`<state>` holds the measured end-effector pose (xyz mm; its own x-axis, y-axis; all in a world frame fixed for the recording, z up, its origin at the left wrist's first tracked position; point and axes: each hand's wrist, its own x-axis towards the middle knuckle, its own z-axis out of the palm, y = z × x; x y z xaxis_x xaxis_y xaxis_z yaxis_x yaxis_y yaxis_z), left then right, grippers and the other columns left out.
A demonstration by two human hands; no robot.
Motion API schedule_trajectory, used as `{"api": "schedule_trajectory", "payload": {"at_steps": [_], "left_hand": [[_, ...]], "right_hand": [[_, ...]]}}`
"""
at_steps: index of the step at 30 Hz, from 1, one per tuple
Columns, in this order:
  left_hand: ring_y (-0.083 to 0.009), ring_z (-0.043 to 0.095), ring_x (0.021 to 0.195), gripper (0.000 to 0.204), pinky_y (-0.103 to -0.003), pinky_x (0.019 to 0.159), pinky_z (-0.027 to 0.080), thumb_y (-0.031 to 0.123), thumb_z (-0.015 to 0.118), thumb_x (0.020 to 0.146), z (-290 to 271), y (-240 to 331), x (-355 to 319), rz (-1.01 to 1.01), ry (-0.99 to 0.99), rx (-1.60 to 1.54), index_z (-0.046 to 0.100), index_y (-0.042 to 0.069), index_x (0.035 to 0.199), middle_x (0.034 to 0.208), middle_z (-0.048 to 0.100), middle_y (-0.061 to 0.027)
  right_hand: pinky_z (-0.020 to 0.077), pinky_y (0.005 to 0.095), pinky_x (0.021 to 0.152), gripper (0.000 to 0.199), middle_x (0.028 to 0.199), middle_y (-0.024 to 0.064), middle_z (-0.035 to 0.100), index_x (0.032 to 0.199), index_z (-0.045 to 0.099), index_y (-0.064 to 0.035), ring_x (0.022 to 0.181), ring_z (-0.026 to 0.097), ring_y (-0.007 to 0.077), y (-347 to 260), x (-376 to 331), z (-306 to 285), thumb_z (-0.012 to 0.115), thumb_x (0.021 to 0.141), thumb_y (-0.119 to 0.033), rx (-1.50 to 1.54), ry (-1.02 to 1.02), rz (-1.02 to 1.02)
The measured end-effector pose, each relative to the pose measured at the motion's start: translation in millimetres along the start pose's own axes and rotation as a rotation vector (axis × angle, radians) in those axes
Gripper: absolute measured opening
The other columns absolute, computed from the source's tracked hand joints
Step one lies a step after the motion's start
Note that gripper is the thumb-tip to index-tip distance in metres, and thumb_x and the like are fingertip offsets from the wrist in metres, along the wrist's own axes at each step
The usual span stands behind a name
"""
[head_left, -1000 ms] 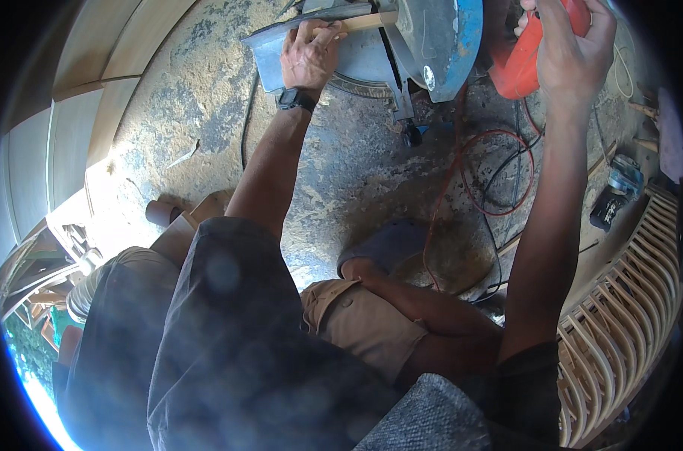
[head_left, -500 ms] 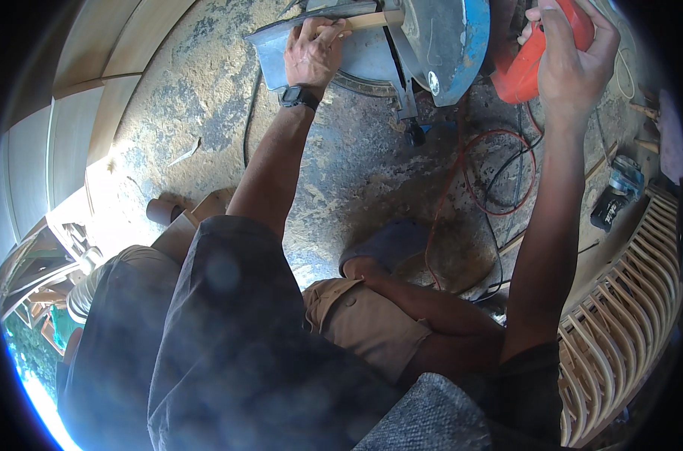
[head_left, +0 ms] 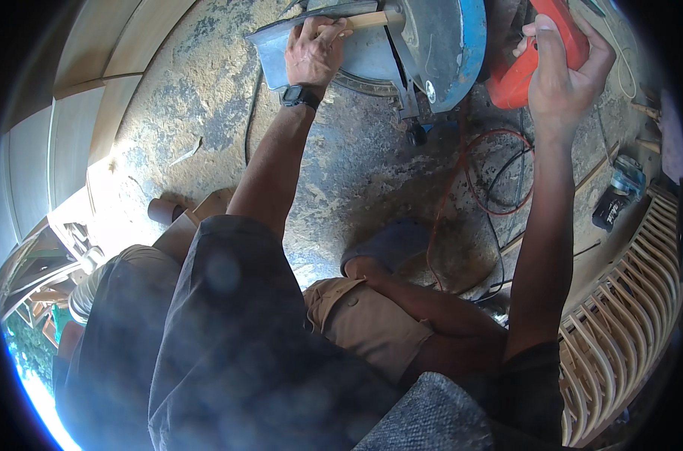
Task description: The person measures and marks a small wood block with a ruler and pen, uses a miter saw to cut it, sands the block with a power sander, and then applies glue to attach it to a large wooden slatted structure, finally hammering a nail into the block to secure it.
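My left hand (head_left: 315, 54), with a dark watch at its wrist, is closed over a light wooden strip (head_left: 368, 20). It presses the strip against the grey fence (head_left: 272, 28) of a mitre saw, over the metal table (head_left: 275, 66). My right hand (head_left: 563, 83) wraps round the saw's red handle (head_left: 513, 84). Between my hands stands the round blade guard (head_left: 443, 56), grey with a blue rim, beside the strip's right end. A dark slot (head_left: 394, 56) runs through the saw table. Where the blade meets the wood is hard to make out.
A red cord (head_left: 468, 177) and dark cables loop over the dusty floor (head_left: 206, 90). My bent leg in tan shorts (head_left: 371, 323) is below the saw. At the right lie a cordless tool (head_left: 616, 192) and a row of curved wooden slats (head_left: 620, 316). Pale panels (head_left: 74, 45) stand at the left.
My right hand and the red handle have shifted slightly left, and the blade guard sits a little lower and further left. Less of the strip's right end shows. My left hand stays put.
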<state>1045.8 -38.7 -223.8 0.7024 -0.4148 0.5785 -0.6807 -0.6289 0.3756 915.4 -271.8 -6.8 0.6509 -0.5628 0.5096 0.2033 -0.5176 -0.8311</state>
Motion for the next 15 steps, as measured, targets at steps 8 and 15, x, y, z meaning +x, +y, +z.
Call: {"api": "schedule_trajectory", "payload": {"at_steps": [8,15], "left_hand": [[-0.0202,0.068,0.095,0.021,-0.039,0.088,0.054,0.013,0.073,0.085,-1,1,0,-0.009,0.007,-0.018,0.080,0.024,0.102,0.102,0.070,0.0040],[-0.0185,0.067,0.096,0.022,-0.038,0.088,0.053,0.012,0.072,0.085,0,1,1,-0.004,-0.011,-0.013,0.080,0.023,0.102,0.101,0.070,0.0051]], "right_hand": [[0.0587,0.0361,0.067,0.043,0.090,0.0207,0.070,0.127,0.039,0.0060,0.069,0.066,0.0202,10,-8,-14,0.068,0.095,0.002,0.007,-0.089,0.019],[0.0587,0.0353,0.072,0.042,0.092,0.0212,0.070,0.128,0.038,0.0057,0.073,0.067,0.0197,19,-17,-18,0.065,0.096,0.004,0.005,-0.084,-0.010]]}}
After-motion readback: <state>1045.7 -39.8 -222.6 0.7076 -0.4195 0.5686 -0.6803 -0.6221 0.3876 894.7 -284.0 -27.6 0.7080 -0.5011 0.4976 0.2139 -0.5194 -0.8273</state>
